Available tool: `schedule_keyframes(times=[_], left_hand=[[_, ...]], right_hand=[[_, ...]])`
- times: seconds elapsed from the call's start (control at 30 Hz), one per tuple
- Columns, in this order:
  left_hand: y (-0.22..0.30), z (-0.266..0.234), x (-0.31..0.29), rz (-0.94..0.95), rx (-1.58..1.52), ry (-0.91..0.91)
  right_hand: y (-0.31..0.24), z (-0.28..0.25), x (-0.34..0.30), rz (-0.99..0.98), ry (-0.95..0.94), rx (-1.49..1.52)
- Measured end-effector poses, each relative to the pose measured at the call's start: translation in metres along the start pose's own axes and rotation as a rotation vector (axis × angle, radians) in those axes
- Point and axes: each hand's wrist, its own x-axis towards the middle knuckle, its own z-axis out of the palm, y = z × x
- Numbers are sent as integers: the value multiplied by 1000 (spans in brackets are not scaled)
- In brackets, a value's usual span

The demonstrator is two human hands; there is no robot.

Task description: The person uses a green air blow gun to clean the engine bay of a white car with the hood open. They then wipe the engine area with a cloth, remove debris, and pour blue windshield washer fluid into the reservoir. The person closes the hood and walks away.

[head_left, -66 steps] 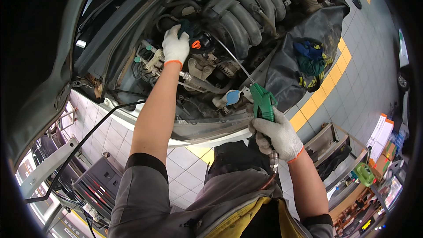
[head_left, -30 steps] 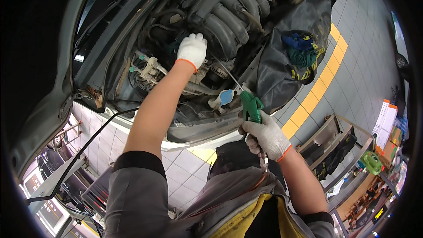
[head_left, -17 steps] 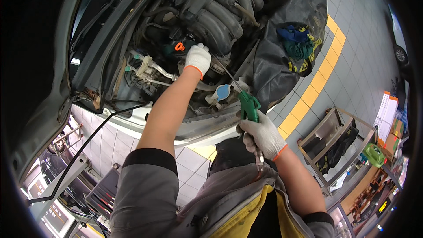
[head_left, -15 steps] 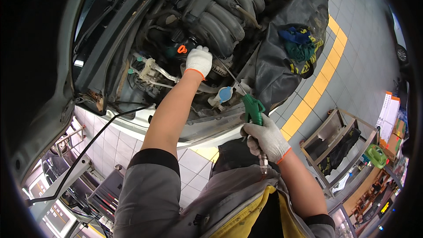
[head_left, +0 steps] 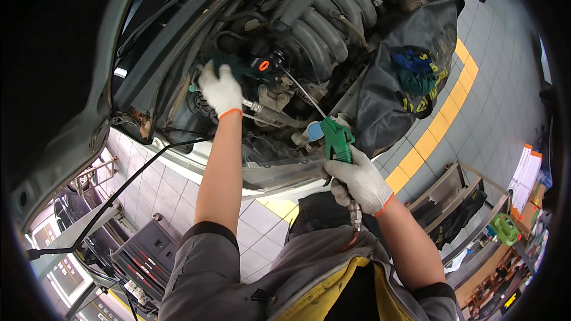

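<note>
Our right hand (head_left: 361, 183), gloved, is closed around the grip of a green air gun (head_left: 339, 141); its thin metal nozzle (head_left: 303, 91) runs forward and leftward from that hand into the engine bay (head_left: 321, 38), ending near an orange loop (head_left: 264, 66). We record our left hand (head_left: 221, 90) (blurred) with fingers parted, just beside a dark green cloth (head_left: 235, 66); whether it grips this, we cannot tell.

Left hand (head_left: 221, 91) and nearby dark green cloth (head_left: 236, 66) blurred, tip of green air gun (head_left: 337, 138) indistinct
</note>
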Motion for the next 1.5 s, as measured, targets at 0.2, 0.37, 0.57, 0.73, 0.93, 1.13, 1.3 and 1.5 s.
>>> schedule_keyframes(times=[0.2,0.37,0.57,0.73,0.93,1.13,1.3,1.5], left_hand=[[5,39,19,76,153,-390],[2,50,46,82,144,-437],[13,62,85,-23,16,-760],[26,77,96,190,174,-836],[20,75,93,268,215,-809],[17,65,75,251,333,-647],[21,49,14,80,324,-427],[27,57,-56,-278,191,-335]], right_hand=[[-11,4,-8,-15,17,0],[-13,7,-9,-5,39,-24],[-5,8,-7,26,40,35],[-5,5,0,36,19,56],[-18,11,11,-42,23,19],[-21,15,9,-36,10,46],[-7,8,-2,64,20,70],[12,1,-4,51,94,86]])
